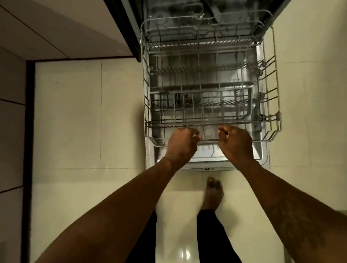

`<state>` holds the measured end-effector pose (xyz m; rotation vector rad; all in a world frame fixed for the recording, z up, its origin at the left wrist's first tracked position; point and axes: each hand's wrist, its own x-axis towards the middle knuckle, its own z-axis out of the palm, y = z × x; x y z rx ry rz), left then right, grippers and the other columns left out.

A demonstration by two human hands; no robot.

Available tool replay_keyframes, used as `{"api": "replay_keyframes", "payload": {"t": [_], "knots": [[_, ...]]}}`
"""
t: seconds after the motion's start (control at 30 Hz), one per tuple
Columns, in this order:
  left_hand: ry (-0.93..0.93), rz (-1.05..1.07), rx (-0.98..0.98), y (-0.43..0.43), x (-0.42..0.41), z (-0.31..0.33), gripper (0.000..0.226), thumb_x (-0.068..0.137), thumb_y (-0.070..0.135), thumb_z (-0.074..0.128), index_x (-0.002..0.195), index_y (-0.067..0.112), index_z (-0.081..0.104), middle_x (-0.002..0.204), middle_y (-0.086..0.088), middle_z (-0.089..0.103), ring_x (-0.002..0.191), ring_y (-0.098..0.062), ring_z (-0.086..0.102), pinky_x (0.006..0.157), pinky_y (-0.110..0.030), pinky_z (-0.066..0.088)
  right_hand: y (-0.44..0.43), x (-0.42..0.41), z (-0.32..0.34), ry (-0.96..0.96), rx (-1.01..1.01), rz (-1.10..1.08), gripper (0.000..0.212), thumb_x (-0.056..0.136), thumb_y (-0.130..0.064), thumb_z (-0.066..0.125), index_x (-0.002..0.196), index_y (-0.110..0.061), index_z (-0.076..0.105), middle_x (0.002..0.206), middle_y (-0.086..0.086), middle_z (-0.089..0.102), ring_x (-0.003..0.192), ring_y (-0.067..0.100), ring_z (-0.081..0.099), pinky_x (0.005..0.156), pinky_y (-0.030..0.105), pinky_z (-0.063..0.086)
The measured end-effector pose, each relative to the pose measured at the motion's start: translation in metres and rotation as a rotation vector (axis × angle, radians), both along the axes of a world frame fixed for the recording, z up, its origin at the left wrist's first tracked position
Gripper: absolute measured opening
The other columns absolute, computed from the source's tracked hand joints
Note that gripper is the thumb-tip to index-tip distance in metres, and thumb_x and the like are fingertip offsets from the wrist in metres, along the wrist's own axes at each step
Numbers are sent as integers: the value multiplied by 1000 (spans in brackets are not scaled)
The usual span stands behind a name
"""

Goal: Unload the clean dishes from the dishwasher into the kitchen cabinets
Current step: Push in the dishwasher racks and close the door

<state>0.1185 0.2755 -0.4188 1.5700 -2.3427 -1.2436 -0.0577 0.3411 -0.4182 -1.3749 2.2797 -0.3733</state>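
Note:
The dishwasher stands open below me, its door (263,156) folded down flat over the floor. Two grey wire racks are pulled out one above the other; the near rack (274,108) has no dishes in it that I can see. A grey cutlery basket (238,102) sits inside it. My left hand (181,144) and my right hand (236,143) both grip the front bar of the near rack, fingers curled over the wire, about a hand's width apart. The further rack (204,30) also shows no dishes.
Pale glossy floor tiles (79,116) spread to the left and right of the door. A countertop with a dark edge (53,24) runs at the upper left, cabinet fronts (5,142) below it. My bare foot (213,193) stands just in front of the door.

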Motion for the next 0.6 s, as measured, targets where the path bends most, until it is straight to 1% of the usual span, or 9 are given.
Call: {"api": "replay_keyframes", "payload": {"t": [0.03,0.1,0.17,0.27,0.33,0.47,0.6], "knots": [[-36,-26,-13,5,-7,-5,21,99,36,57,91,23,73,81,1,74,73,-19,68,64,-31,54,6,-6,-5,-12,5,35,20,92,-21,63,108,-21,75,96,6,76,85,28,70,74,29,53],[-104,-87,-76,15,-19,-12,23,99,32,57,84,19,69,76,-3,71,71,-26,66,57,-29,42,13,-15,-11,-37,-7,102,21,91,-21,65,108,-19,76,101,6,76,89,28,71,79,33,57],[-150,-132,-153,21,-31,-18,24,99,31,57,81,19,69,75,-4,69,71,-29,64,56,-29,35,14,-24,-14,-53,-30,172,16,90,-20,66,103,-17,76,96,8,76,85,30,71,76,37,58],[-221,-144,-242,23,-37,-22,18,98,32,60,90,24,73,78,1,69,71,-22,64,55,-26,33,13,-35,-17,-57,-31,269,14,91,-26,64,96,-19,76,88,5,75,78,28,69,69,38,57],[-242,-110,-236,23,-38,-22,16,97,33,61,90,26,73,78,3,68,71,-20,63,55,-26,34,16,-40,-20,-49,-27,341,15,90,-27,64,96,-20,76,89,3,75,78,26,69,68,36,57],[-261,-71,-246,17,-44,-21,12,93,32,65,88,24,73,81,3,68,73,-21,64,56,-29,44,17,-42,-29,-21,-64,369,17,85,-16,73,101,-17,78,94,2,77,82,25,71,69,36,59],[-280,9,-312,7,-55,-15,11,93,26,67,88,19,74,81,-1,69,73,-21,63,57,-26,34,-1,-44,-37,65,-121,368,12,87,-17,72,99,-18,76,89,1,76,77,25,70,67,36,57]]}}
